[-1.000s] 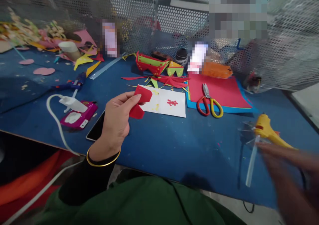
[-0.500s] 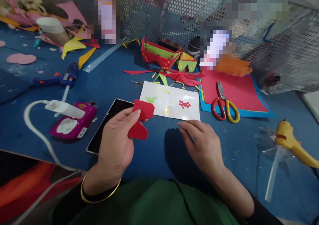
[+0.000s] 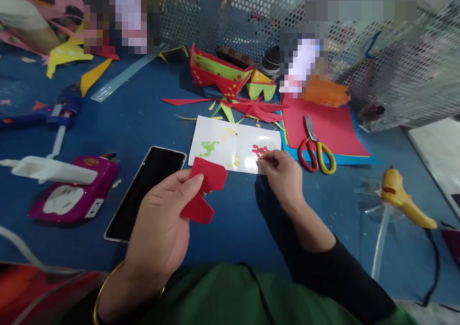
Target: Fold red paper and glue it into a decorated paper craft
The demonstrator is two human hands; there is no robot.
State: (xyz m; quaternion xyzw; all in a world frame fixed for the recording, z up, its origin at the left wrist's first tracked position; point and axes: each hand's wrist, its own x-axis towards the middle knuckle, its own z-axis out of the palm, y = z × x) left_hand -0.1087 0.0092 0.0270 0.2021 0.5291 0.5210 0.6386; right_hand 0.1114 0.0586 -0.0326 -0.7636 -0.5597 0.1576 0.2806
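Note:
My left hand (image 3: 167, 214) pinches a red cutout (image 3: 208, 175), a flat piece with two angular lobes that looks like craft foam or card. Beside it on the right, my right hand (image 3: 285, 174) has thumb and fingertips pressed together at the lower edge of a white card (image 3: 247, 166). Whether anything small sits in that pinch is hidden. On the card lie little red bits (image 3: 259, 149), green bits (image 3: 208, 147) and yellow bits (image 3: 236, 160). The fingertips are just below the red bits.
Scissors (image 3: 316, 147) rest on red sheets (image 3: 323, 126) at right. Glue guns, one yellow (image 3: 404, 193) and one blue (image 3: 64, 107), flank the area. A phone (image 3: 143, 195) and purple power socket (image 3: 77, 191) lie left. Red-green masks (image 3: 219, 73) and scraps (image 3: 255, 108) sit behind.
My right hand has moved forward from beside the card to its lower edge, near the red bits. My left hand still holds the red cutout; the view has shifted.

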